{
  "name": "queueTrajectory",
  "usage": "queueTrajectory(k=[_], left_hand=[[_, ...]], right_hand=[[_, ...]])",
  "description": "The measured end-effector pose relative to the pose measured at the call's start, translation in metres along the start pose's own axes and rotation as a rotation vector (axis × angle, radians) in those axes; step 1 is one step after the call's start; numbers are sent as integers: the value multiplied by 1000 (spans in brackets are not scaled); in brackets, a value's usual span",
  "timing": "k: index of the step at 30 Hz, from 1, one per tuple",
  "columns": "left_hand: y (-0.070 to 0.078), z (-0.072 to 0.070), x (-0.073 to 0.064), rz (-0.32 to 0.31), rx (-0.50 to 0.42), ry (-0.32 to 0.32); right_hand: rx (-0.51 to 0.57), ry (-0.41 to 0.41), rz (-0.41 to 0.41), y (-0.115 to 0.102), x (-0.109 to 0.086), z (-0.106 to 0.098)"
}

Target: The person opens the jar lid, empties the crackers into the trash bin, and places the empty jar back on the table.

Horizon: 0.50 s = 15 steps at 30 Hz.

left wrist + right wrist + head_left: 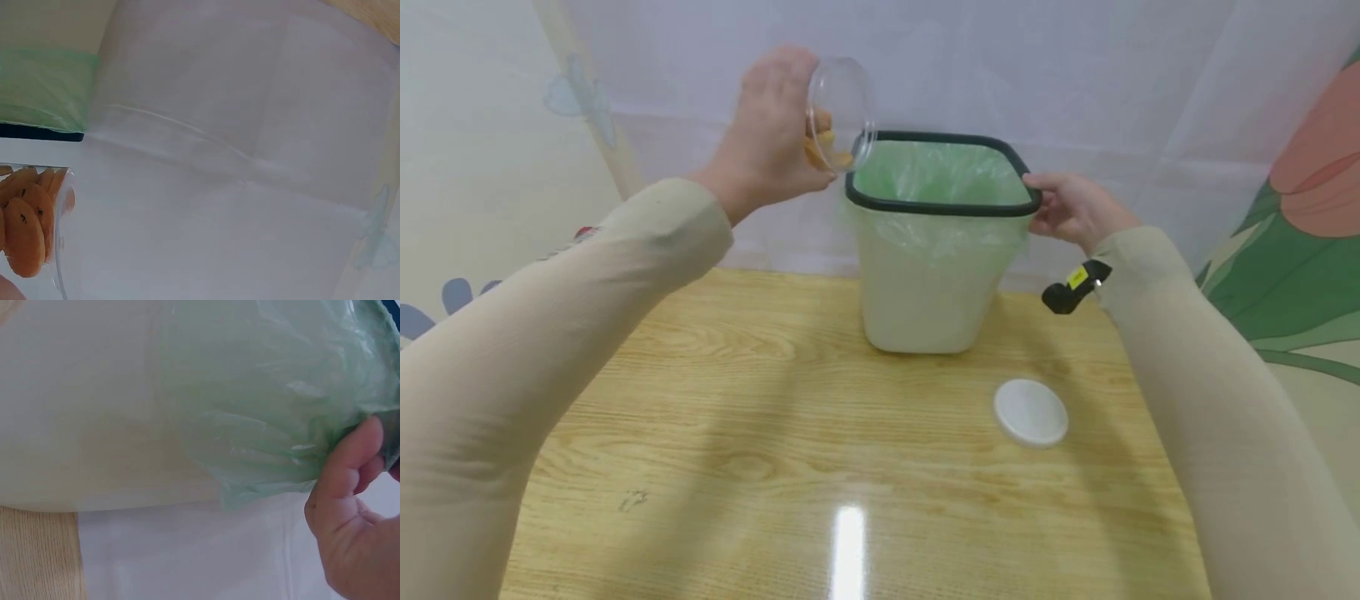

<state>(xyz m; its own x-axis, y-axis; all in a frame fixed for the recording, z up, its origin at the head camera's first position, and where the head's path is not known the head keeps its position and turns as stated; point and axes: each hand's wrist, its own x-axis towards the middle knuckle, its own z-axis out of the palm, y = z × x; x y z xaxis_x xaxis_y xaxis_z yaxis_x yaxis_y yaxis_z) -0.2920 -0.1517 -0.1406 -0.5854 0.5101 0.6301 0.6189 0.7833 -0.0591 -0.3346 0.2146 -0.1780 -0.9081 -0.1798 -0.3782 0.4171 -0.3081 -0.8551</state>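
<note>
In the head view my left hand (775, 125) grips a clear plastic jar (842, 108), tipped on its side with its mouth toward the bin. Flat orange-brown cookies (28, 219) with small dark specks lie inside the jar, seen closest in the left wrist view. A pale trash bin (925, 283) stands at the back of the table, its black rim (940, 207) overlapped by the jar's lower edge in the head view. My right hand (1075, 208) pinches the rim's right corner, over the green bag (262, 425) lining the bin.
A round white lid (1031, 412) lies on the wooden table (737, 467), to the right in front of the bin. Behind the table hangs a pale cloth (1075, 83). A black strap device (1075, 287) sits at the right cuff.
</note>
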Motion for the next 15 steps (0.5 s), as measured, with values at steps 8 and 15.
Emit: queueTrajectory(k=[8, 15], left_hand=[[1, 2, 3, -10, 94, -67], [-4, 2, 6, 34, 166, -59]], right_hand=[[-38, 14, -2, 1, -1, 1], [-38, 15, -2, 2, -1, 4]])
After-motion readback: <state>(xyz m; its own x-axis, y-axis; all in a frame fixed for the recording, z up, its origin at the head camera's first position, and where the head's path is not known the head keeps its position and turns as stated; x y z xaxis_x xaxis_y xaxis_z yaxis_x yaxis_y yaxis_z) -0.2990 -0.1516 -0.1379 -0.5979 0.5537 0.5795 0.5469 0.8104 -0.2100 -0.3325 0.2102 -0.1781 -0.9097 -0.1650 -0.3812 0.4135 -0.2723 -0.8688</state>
